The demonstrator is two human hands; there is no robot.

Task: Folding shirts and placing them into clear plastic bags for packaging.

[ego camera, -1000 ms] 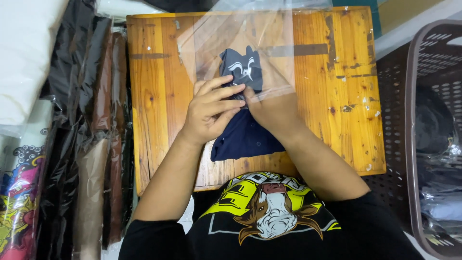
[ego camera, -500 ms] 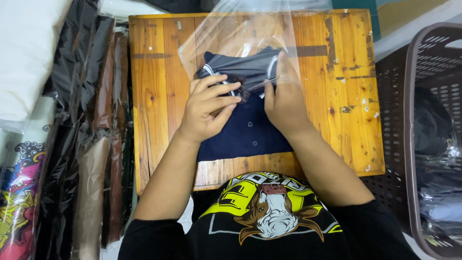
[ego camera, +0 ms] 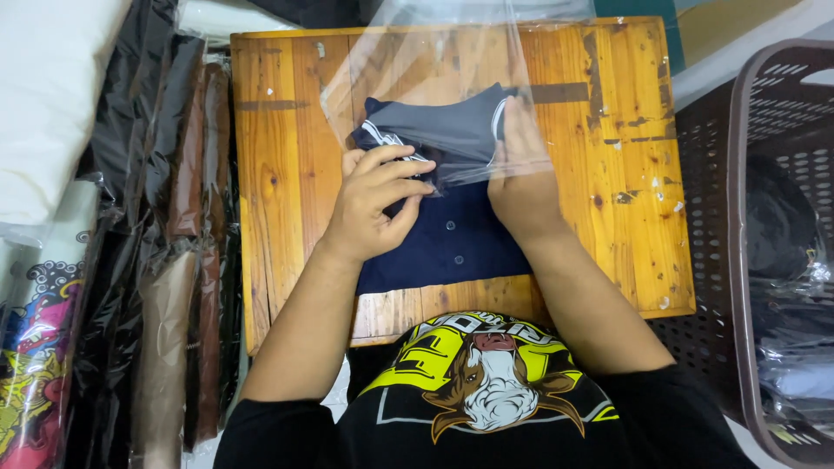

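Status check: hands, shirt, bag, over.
Left hand gripping shirt at bag mouth. Right hand inside bag with shirt's top. Shirt half in. Nothing blocking.

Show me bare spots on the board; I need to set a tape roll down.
Bare wood on the board lies left of the left hand and shirt, and right of the right hand toward the basket. The middle is crowded by shirt and clear bag.

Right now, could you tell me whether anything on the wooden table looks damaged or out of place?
Only the wooden table itself: its varnish is chipped and scuffed in dark patches on the side by the right hand. The folded navy shirt and clear plastic bag look fine.
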